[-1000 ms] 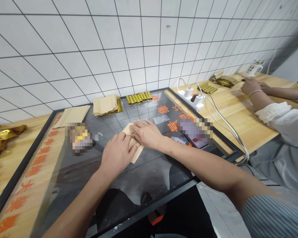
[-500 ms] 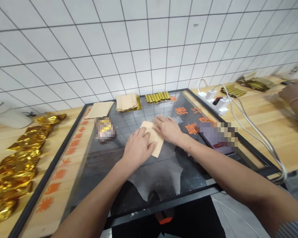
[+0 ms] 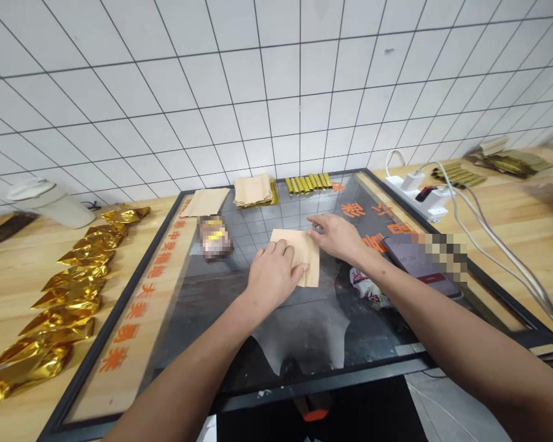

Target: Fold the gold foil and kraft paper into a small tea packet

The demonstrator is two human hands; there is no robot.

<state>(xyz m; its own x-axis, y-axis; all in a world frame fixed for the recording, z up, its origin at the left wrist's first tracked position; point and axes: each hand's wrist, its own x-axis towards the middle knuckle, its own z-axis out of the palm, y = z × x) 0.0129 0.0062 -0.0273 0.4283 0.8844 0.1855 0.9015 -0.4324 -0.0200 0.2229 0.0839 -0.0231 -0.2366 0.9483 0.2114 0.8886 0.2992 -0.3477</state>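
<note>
A tan paper sheet (image 3: 304,258) lies on the glass-topped panel (image 3: 258,319) in front of me. My left hand (image 3: 270,279) rests flat on the sheet's left part, fingers together, pressing it down. My right hand (image 3: 336,236) sits at the sheet's upper right corner, fingers curled and touching the edge; whether it pinches the paper I cannot make out.
A stack of tan sheets (image 3: 253,190) and a row of gold sticks (image 3: 309,183) lie at the panel's far edge. Gold foil pouches (image 3: 64,294) line the wooden table on the left. A power strip with white cables (image 3: 419,193) is at right. A white cup (image 3: 50,201) lies far left.
The view has swung left, showing the gold pouches. My right hand slid from on top of the sheet to its upper right corner. My left hand stays pressing the sheet.
</note>
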